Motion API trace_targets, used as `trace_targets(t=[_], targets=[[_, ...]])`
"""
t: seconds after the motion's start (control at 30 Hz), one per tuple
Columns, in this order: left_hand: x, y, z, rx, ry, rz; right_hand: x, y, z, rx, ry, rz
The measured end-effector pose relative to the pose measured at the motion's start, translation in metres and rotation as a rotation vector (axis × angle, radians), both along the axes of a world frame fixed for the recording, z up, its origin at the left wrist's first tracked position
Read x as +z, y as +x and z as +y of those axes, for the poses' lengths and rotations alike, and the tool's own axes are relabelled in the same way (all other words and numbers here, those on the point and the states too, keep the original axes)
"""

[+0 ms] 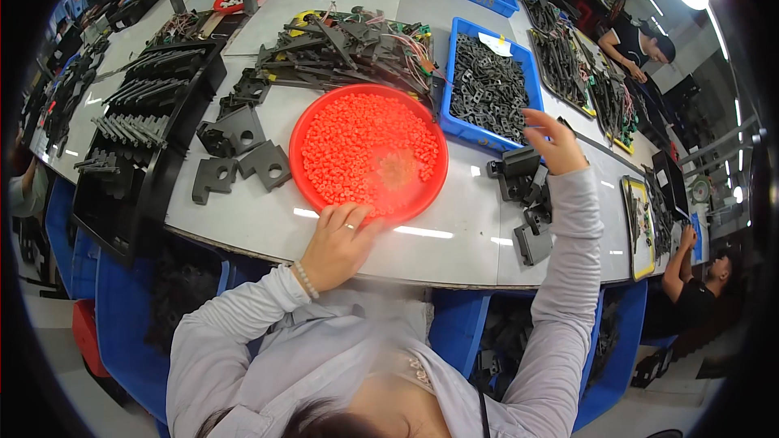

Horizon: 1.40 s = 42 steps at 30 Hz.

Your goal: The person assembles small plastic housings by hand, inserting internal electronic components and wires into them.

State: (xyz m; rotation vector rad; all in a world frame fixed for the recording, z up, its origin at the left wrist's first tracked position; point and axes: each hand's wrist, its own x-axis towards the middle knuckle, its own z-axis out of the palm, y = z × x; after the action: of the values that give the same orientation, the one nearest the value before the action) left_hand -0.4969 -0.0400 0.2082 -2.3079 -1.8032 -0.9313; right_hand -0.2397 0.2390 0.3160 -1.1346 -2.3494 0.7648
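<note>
A round red plate [440, 182] filled with small red plastic pieces [349, 142] stands in front of me; a worn patch of its bottom shows at the right. My left hand [337, 247] is at its near rim, fingers bent together over the edge among the pieces. What its fingertips hold, if anything, is hidden. Raised off to the right, my right hand [556, 146] has thumb and forefinger apart, with nothing visible between them. It is by the near right corner of a blue bin [446, 101] of small black parts [491, 81]. Several black block-shaped parts [527, 186] lie just beside and below it.
Black angled brackets [239, 130] lie left of the plate, beside a black rack [215, 73] of rods. Behind the plate is a heap of dark strips and wires [349, 45]. Blue bins [458, 328] stand under the table edge. Two people work at the right.
</note>
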Motion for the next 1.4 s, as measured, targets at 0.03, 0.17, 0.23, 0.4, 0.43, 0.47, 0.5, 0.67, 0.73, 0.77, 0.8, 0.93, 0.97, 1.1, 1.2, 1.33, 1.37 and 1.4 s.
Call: trace_targets(t=[0.03, 0.17, 0.23, 0.4, 0.43, 0.47, 0.5, 0.67, 0.73, 0.77, 0.8, 0.93, 0.97, 1.1, 1.2, 1.33, 1.37, 1.4], targets=[[-0.003, 0.001, 0.006, 0.008, -0.010, 0.029, -0.006, -0.014, -0.002, 0.051, 0.023, -0.006], [-0.016, -0.003, 0.011, -0.024, -0.086, 0.069, -0.035, -0.049, 0.040, 0.043, 0.022, -0.133], [-0.012, -0.003, 0.007, -0.061, -0.082, 0.048, -0.047, -0.050, 0.072, -0.057, 0.158, -0.189], [0.020, -0.018, 0.004, -0.162, -0.126, -0.211, -0.021, -0.084, 0.037, -0.028, 0.240, -0.064], [0.020, -0.026, 0.009, -0.127, -0.125, -0.223, -0.015, -0.100, 0.012, 0.066, 0.067, 0.077], [0.021, -0.033, 0.018, -0.115, -0.136, -0.223, -0.030, -0.111, 0.003, 0.189, 0.206, 0.118], [0.021, -0.039, 0.033, 0.008, -0.103, -0.222, -0.037, -0.113, -0.009, 0.178, 0.202, 0.007], [-0.003, -0.074, 0.107, 0.250, -0.137, -0.173, -0.091, -0.091, -0.036, 0.005, 0.346, -0.307], [-0.009, -0.073, 0.132, 0.273, -0.238, -0.068, -0.115, -0.077, -0.040, -0.110, 0.290, -0.198], [-0.011, -0.073, 0.142, 0.282, -0.241, -0.073, -0.121, -0.074, -0.042, -0.120, 0.241, -0.121], [-0.014, -0.074, 0.151, 0.261, -0.253, -0.035, -0.125, -0.074, -0.044, -0.116, 0.237, -0.122], [-0.022, -0.072, 0.159, 0.126, -0.286, 0.014, -0.132, -0.079, -0.052, -0.212, 0.153, 0.058], [-0.026, -0.072, 0.159, 0.131, -0.261, -0.002, -0.133, -0.081, -0.054, -0.224, 0.132, 0.064], [-0.023, -0.060, 0.157, 0.048, -0.277, 0.007, -0.142, -0.081, -0.054, -0.261, 0.095, 0.165], [-0.021, -0.050, 0.145, -0.035, -0.329, -0.004, -0.143, -0.078, -0.057, -0.264, 0.098, 0.187], [-0.007, -0.053, 0.131, -0.128, -0.398, -0.023, -0.144, -0.081, -0.055, -0.280, 0.081, 0.166], [-0.003, -0.056, 0.129, -0.094, -0.366, -0.038, -0.143, -0.081, -0.055, -0.276, 0.087, 0.165], [0.000, -0.059, 0.128, -0.055, -0.332, -0.051, -0.140, -0.083, -0.055, -0.266, 0.094, 0.166]])
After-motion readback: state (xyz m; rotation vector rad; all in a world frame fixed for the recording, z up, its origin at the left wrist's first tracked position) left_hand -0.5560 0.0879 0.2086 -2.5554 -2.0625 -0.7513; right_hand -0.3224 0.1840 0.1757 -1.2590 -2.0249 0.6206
